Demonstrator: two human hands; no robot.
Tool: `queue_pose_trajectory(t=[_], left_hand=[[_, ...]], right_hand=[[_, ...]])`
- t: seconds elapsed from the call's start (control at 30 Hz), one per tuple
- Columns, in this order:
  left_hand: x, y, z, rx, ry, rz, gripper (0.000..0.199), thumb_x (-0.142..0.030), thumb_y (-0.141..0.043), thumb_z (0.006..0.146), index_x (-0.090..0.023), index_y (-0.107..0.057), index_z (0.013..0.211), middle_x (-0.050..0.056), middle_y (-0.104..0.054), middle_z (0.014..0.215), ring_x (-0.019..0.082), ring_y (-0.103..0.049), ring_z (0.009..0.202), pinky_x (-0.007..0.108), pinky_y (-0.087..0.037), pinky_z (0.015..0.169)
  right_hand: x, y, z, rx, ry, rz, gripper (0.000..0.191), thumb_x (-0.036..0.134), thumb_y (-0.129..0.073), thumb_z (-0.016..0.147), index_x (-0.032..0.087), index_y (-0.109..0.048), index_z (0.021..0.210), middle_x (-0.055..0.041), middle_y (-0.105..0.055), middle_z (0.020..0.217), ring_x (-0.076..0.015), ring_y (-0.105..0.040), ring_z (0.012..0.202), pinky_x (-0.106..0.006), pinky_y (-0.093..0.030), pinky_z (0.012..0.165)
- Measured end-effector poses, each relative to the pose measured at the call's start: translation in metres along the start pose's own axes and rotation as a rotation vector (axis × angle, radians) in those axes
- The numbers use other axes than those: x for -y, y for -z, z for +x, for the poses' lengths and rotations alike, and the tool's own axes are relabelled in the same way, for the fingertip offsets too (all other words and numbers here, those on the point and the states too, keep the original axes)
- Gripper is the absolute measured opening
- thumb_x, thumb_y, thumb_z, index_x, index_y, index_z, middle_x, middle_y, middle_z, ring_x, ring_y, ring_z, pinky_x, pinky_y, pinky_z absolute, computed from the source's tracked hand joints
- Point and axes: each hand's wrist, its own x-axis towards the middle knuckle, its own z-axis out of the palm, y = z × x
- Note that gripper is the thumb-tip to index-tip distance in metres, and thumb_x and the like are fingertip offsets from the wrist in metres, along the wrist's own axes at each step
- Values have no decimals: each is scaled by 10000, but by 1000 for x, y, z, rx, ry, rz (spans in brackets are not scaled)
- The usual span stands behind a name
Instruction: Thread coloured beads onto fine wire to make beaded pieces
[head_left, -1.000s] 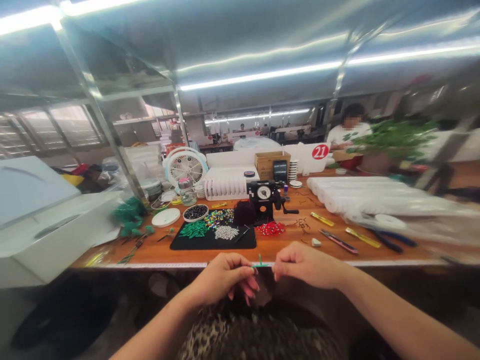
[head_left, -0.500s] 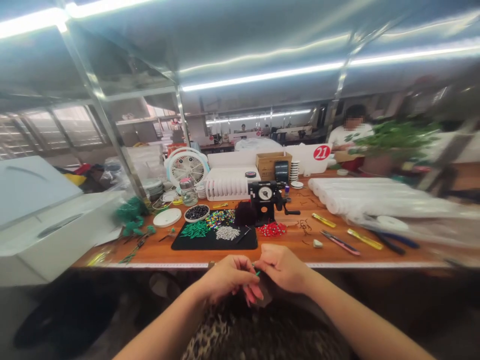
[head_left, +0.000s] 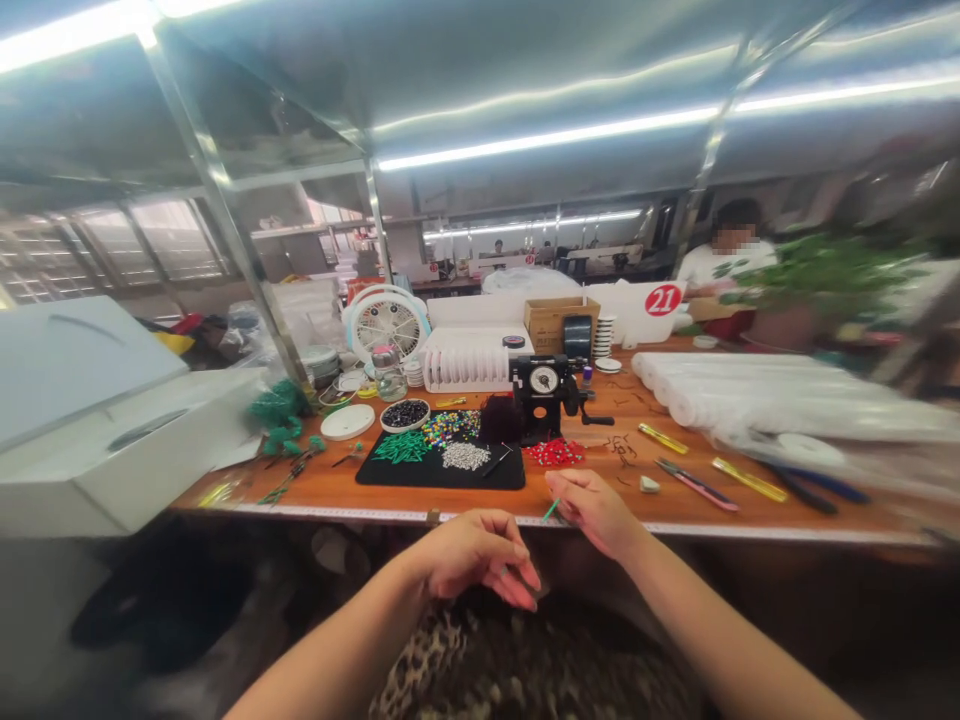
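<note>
Green stick (head_left: pixel 552 508), short and slim, now sits in my right grip (head_left: pixel 600 512) alone, pinched between thumb and finger, its free end slanting down toward the left grip (head_left: pixel 484 560). Half a second ago the two grips met around the green; they have since parted, the right one swinging outward to the counter's (head_left: pixel 420 500) near edge. My left grip is back on the nearer side, fingers bent and loosely spread. I see no green in it, though I cannot tell whether it holds something (anything very thin would be lost from where I watch).

For the work, I take this as a pause in the two-handed handling: the stick seems to depend on the right grip only.

Just beyond that grip lies a pile of red pieces (head_left: pixel 556 453), with a hand-cranked machine (head_left: pixel 544 382) behind it. Left of the grip and farther off, a black mat (head_left: pixel 375 478) bears more green pieces (head_left: pixel 403 447) and pale beads (head_left: pixel 466 457); those piles look unchanged.
</note>
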Motion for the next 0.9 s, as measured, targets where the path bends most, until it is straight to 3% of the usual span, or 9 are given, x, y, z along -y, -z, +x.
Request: queue_pose_trajectory(t=[0.17,0.47,0.73,0.9], left_hand=[[-2,-2,-6,43,49,-37,231,-238,-705,652,-146,-507,728,110,-719,707,216,-682,556,276,-533,490],[0,-5,-10,73,55,-103,196,-220,-677,690,-142,-502,732,114,-713,695,223,-693,586,279,-555,474],[3,-4,-9,50,64,-72,208,-252,-691,662,-150,-516,706,108,-717,707,227,-687,600,287,-528,500],[-3,-11,-13,-16,-55,221,97,-205,-676,669,-124,-628,692,73,-718,700,180,-664,746,259,-457,680]], right_hand=[[-3,4,2,-114,-51,245,433,445,-702,713,182,-400,548,85,-280,480,-63,-173,447,-252,-92,440],[-10,9,4,-232,-69,374,364,399,-731,703,163,-479,589,75,-303,481,-61,-232,451,-225,-115,417],[-6,6,4,-192,-40,341,397,405,-695,747,168,-434,565,73,-314,480,-61,-218,453,-236,-112,428],[-4,1,3,-127,11,183,458,432,-644,786,178,-368,523,76,-295,470,-64,-197,450,-260,-109,444]])
